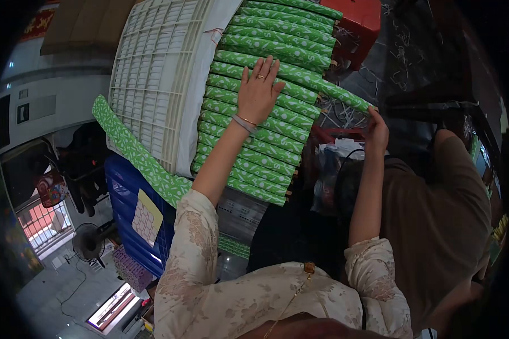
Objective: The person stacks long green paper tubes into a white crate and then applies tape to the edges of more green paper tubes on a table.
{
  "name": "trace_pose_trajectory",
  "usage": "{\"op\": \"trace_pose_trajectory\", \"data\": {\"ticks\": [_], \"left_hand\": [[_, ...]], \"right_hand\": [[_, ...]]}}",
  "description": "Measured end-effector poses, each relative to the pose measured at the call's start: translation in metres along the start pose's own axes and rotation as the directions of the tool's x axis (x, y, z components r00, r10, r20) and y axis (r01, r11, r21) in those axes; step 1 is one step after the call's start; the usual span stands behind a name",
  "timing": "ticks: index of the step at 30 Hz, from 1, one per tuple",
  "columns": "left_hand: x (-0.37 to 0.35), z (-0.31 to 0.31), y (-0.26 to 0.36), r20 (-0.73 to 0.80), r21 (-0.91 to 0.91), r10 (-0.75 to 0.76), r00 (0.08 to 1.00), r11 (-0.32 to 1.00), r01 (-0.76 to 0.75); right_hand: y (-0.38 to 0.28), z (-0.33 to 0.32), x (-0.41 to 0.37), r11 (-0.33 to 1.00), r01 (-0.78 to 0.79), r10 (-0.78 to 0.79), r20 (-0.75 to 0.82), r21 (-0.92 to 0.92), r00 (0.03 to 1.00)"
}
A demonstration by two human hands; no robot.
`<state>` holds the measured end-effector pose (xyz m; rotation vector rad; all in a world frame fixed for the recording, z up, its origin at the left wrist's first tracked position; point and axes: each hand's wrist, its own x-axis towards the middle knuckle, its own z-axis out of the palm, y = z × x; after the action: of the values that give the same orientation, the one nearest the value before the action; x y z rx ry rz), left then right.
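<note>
Long green strips with a white print [248, 118] lie side by side in a row, like flat rolls or folded sleeves. My left hand [259, 90] rests flat on them with fingers stretched out. One green strip [344, 95] sticks out to the right past its neighbours. At its far end my right hand [377, 131] pinches the tip between thumb and fingers. Another length of green printed material [133, 150] hangs off the left side, crossing a white plastic grid [153, 90].
A red plastic box or stool [359, 25] stands beyond the row's upper right. A person in a brown shirt [435, 226] sits close on my right. A blue plastic chair [124, 209] is at the left, and white scraps [401, 51] lie on the dark surface beyond.
</note>
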<state>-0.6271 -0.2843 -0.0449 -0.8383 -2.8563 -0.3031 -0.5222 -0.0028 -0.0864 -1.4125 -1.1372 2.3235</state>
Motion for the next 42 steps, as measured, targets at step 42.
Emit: {"op": "trace_pose_trajectory", "data": {"ticks": [42], "left_hand": [[-0.005, 0.01, 0.013, -0.074, -0.114, 0.018, 0.997, 0.993, -0.026]], "right_hand": [[0.023, 0.079, -0.039, 0.833, 0.255, -0.033, 0.417, -0.491, 0.908]]}}
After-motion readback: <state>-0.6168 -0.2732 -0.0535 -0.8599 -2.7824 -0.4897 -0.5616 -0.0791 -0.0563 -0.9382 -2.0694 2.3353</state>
